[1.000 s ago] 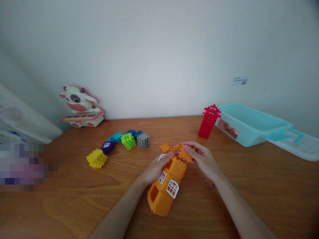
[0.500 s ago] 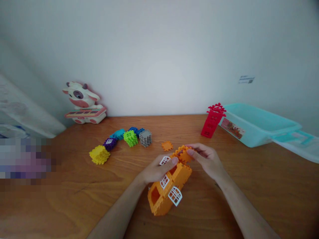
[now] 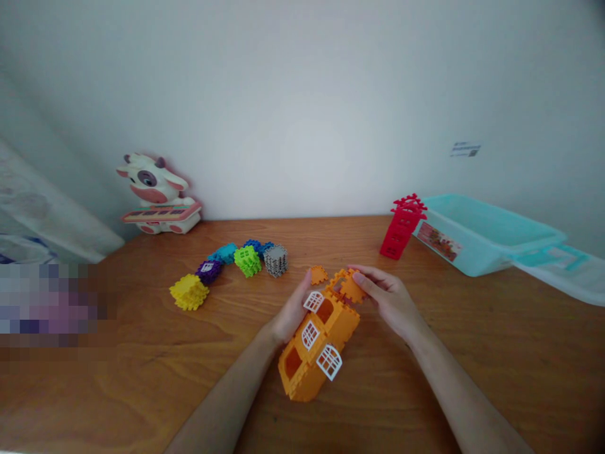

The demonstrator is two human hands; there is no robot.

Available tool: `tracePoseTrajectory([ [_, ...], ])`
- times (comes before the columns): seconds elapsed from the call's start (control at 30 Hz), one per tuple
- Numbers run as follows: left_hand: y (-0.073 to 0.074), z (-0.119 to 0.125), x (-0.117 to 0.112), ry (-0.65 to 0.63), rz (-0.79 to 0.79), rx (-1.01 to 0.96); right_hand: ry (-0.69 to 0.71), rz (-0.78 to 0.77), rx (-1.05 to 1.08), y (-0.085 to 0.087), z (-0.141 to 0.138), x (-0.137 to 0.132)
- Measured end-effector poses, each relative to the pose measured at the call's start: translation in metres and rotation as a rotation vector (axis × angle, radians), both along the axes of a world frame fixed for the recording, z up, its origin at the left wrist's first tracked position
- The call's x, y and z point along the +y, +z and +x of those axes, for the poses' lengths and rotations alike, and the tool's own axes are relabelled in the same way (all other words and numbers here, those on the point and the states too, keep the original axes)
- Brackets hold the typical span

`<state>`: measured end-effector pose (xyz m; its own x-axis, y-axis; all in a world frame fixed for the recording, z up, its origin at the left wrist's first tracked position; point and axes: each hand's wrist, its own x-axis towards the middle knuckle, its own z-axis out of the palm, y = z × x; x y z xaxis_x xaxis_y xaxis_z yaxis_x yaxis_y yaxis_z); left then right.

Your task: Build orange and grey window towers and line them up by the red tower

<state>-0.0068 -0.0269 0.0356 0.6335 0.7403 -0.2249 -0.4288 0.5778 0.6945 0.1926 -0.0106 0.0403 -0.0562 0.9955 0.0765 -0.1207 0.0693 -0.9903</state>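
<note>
An orange block tower [image 3: 314, 347] with white window frames lies tilted on the wooden table [image 3: 118, 378]. My left hand [image 3: 290, 312] grips its upper left side, fingers curled round it. My right hand [image 3: 385, 296] pinches a flat orange tile [image 3: 350, 287] at the tower's top end. A loose orange tile [image 3: 318, 274] lies on the table just beyond my left fingertips.
A row of small block cubes, yellow [image 3: 189, 292], purple [image 3: 208, 271], teal, green [image 3: 247, 260], blue and grey [image 3: 276, 260], sits to the left. A red block tower [image 3: 401, 227] leans by a teal bin [image 3: 482, 236]. A cow toy [image 3: 154, 195] stands at the wall.
The tower has been turned slightly and lifted toward the loose tile. My left thumb has come off the top window and my left fingers now reach up beside the loose tile.
</note>
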Motion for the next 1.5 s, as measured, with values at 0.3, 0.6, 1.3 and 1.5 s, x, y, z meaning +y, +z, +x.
tracePoseTrajectory([
  [0.3, -0.001, 0.005, 0.002, 0.111, 0.033, 0.151, -0.050, -0.102, 0.141, -0.006, 0.007, 0.009],
  [0.6, -0.010, 0.012, 0.004, 0.118, -0.013, 0.122, -0.020, -0.151, 0.117, -0.006, 0.007, 0.009],
  [1.3, -0.027, 0.024, 0.008, 0.212, -0.001, -0.022, -0.047, -0.100, 0.061, -0.003, -0.010, -0.001],
  [1.5, -0.024, 0.024, 0.007, 0.230, -0.014, -0.084, -0.074, -0.018, -0.028, -0.006, -0.011, 0.000],
])
